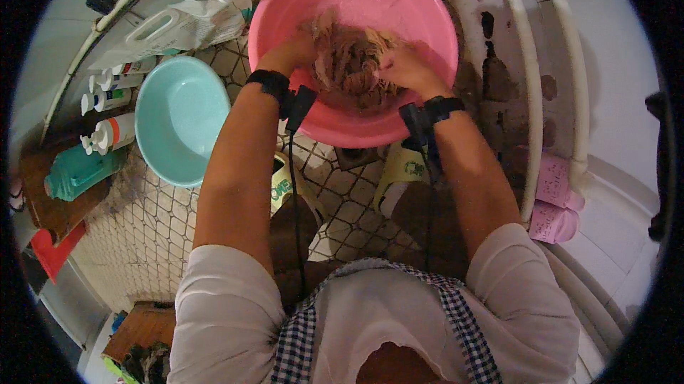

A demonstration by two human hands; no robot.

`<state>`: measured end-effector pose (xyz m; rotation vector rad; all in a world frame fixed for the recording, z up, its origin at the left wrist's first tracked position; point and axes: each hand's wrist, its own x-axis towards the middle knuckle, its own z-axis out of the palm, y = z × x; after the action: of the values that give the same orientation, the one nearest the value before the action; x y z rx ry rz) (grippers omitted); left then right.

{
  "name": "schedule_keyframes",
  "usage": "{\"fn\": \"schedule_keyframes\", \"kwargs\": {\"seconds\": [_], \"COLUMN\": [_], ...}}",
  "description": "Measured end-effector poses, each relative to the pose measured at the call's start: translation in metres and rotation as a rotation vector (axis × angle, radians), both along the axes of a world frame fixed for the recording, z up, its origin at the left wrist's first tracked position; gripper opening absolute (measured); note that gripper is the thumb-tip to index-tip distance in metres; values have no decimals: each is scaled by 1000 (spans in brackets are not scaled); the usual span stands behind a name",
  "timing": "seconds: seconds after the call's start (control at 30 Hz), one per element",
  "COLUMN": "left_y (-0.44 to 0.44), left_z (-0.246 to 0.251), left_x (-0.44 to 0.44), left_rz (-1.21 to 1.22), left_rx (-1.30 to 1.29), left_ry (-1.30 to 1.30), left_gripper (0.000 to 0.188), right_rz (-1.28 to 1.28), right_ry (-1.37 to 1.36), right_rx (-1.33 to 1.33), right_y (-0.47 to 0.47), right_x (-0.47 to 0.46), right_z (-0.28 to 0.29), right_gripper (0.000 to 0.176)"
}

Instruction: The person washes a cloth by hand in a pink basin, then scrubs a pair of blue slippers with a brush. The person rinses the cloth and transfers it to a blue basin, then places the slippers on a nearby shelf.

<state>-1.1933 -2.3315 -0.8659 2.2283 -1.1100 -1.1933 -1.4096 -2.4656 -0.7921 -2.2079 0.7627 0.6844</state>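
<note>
A pink plastic basin [352,135] sits on the tiled floor in front of me with water in it. Inside lies a soaked brown bundle of stringy cloth [352,63], which looks like a mop head. My right hand [409,69] has its fingers closed on the strands at the bundle's right side. At the left side, my left hand [299,52] reaches into the basin against the bundle, its fingers hidden among the strands. Black straps with small devices and cables circle both wrists.
Left of the basin stand a turquoise basin [181,117], a white jug [176,28] and several pump bottles [115,133]. A teal plastic container [85,167] is farther left. White pipes [521,36] run along the right, near pink slippers [553,221]. A floor drain [355,157] lies between my feet.
</note>
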Motion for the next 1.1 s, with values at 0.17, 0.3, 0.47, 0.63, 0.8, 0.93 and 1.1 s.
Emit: {"fn": "schedule_keyframes", "kwargs": {"seconds": [0.17, 0.3, 0.47, 0.63, 0.8, 0.93, 1.1], "left_y": [-1, -15, -22, -11, -8, -8, -1], "left_z": [-21, -7, 42, 93, 118, 132, 165], "left_x": [-38, -66, -28, 5, 12, 10, 34], "left_rz": [-111, -106, 28, 206, 193, 122, 179], "left_rx": [-21, -106, -81, -236, -310, -324, -513], "left_ry": [-676, -420, -143, -371, -401, -330, 59], "left_gripper": [86, 69, 46, 37, 37, 35, 38], "right_rz": [163, 170, -377, -849, -252, 57, 10], "right_ry": [-61, 133, -221, -421, 32, -368, -519], "right_rx": [-373, -328, 195, 243, -103, -379, -99], "right_y": [47, 37, -29, -59, -33, 4, 39], "right_x": [9, 6, -14, -25, 1, 34, 66], "right_z": [-29, -41, -17, 33, 60, 38, -21], "right_gripper": [51, 46, 36, 42, 61, 79, 69]}}
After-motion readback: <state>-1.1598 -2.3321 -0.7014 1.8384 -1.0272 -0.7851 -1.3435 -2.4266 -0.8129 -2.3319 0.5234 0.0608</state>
